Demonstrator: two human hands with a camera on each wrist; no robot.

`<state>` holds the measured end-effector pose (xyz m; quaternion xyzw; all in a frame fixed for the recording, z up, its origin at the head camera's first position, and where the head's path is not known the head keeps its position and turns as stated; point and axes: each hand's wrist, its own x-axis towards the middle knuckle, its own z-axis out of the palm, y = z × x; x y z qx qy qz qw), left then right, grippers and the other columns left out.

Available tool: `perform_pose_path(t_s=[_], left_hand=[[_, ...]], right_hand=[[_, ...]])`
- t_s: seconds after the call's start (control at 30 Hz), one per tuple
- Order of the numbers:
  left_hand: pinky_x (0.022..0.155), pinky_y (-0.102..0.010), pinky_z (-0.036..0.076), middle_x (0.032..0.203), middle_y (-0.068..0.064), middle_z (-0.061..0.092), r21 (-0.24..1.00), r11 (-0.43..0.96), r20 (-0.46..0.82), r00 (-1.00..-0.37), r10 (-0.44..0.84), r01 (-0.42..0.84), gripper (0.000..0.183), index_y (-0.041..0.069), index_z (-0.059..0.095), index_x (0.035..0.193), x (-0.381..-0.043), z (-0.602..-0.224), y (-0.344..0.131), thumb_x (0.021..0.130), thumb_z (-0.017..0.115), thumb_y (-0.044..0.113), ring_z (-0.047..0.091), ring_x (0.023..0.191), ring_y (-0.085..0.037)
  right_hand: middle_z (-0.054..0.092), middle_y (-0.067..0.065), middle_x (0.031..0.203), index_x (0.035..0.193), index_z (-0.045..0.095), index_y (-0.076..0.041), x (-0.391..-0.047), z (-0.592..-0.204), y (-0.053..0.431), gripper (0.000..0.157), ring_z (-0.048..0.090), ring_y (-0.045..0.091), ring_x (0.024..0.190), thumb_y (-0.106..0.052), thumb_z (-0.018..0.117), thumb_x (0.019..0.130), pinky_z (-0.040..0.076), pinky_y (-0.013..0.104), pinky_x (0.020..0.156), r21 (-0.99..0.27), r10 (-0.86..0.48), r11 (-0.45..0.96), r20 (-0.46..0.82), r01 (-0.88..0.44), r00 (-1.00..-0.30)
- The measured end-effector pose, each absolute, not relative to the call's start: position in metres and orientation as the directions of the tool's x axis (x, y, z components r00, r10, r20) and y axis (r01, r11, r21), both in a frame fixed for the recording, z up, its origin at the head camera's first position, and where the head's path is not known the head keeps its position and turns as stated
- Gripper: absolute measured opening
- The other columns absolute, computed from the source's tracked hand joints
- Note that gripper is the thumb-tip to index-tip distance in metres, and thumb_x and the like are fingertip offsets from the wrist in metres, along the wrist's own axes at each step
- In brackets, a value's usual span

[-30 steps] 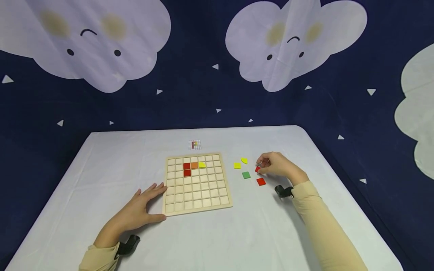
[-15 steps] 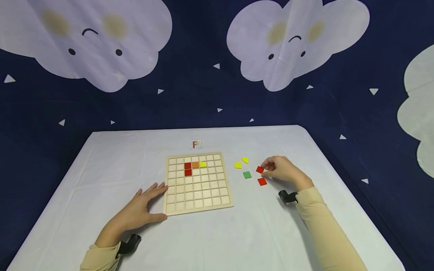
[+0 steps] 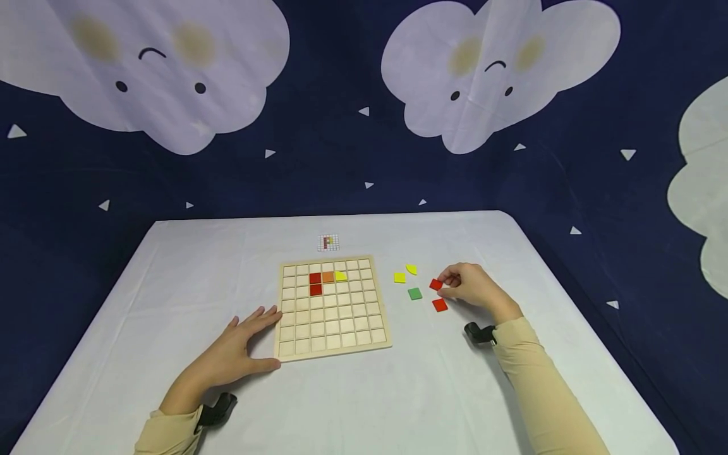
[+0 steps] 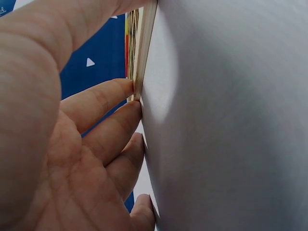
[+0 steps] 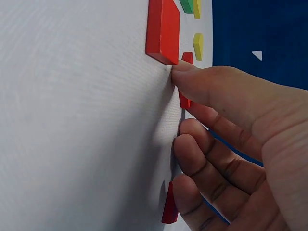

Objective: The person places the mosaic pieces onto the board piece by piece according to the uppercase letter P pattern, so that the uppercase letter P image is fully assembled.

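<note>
My left hand [image 3: 236,354] lies spread at the left side of a wooden grid board [image 3: 332,325]. Its thumb and fingertips touch the board's edge, also seen in the left wrist view on the board's side [image 4: 144,53]. Two dark red tiles [image 3: 315,289], an orange tile [image 3: 328,277] and a yellow curved tile [image 3: 340,276] sit in the board's cells. To the right, my right hand [image 3: 472,287] pinches a red square tile [image 3: 435,284] at table level between thumb and forefinger. In the right wrist view the thumb partly hides that tile [image 5: 185,100].
Nearby lie another red tile [image 3: 440,305], a green tile [image 3: 414,294], a yellow square [image 3: 400,278] and a yellow curved piece [image 3: 411,270]. One more red tile [image 5: 169,207] is beside my right little finger. A small pattern card [image 3: 328,242] lies behind the board.
My right hand has shifted slightly right and lower, baring more of the red tile at its fingertips. The left hand and the board stay as they were.
</note>
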<state>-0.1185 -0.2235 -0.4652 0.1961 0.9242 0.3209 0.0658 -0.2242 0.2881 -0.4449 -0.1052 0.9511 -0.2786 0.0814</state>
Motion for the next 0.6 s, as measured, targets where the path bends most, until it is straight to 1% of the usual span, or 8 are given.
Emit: perform_pose_path(t_s=[0.23, 0.43, 0.6], left_hand=[[0.121, -0.085, 0.016, 0.167, -0.019, 0.048, 0.628, 0.710, -0.001, -0.911, 0.412, 0.320, 0.094, 0.006, 0.056, 0.155, -0.1173, -0.4644, -0.2225, 0.077, 0.096, 0.040, 0.036, 0.158, -0.051], [0.122, -0.084, 0.016, 0.166, -0.019, 0.048, 0.623, 0.712, 0.004, -0.911, 0.412, 0.325, 0.094, 0.005, 0.056, 0.155, -0.1175, -0.4655, -0.2234, 0.077, 0.096, 0.040, 0.037, 0.157, -0.051], [0.122, -0.084, 0.015, 0.167, -0.018, 0.048, 0.624, 0.713, 0.000, -0.913, 0.409, 0.319, 0.094, 0.006, 0.056, 0.155, -0.1172, -0.4655, -0.2227, 0.078, 0.096, 0.041, 0.036, 0.158, -0.051]], right_hand=[[0.071, 0.004, 0.091, 0.106, 0.078, -0.005, -0.2247, -0.4483, 0.2887, 0.021, 0.062, 0.016, 0.085, -0.017, 0.084, 0.089, 0.053, 0.030, 0.080, -0.544, -0.227, 0.827, -0.091, -0.142, -0.970], [0.071, 0.004, 0.090, 0.106, 0.078, -0.003, -0.2274, -0.4499, 0.2887, 0.021, 0.062, 0.016, 0.084, -0.014, 0.083, 0.089, 0.052, 0.030, 0.079, -0.540, -0.231, 0.827, -0.079, -0.153, -0.970], [0.072, 0.005, 0.092, 0.108, 0.078, -0.002, -0.2302, -0.4474, 0.2862, 0.021, 0.063, 0.017, 0.086, -0.012, 0.082, 0.089, 0.054, 0.030, 0.080, -0.551, -0.235, 0.820, -0.076, -0.156, -0.969]])
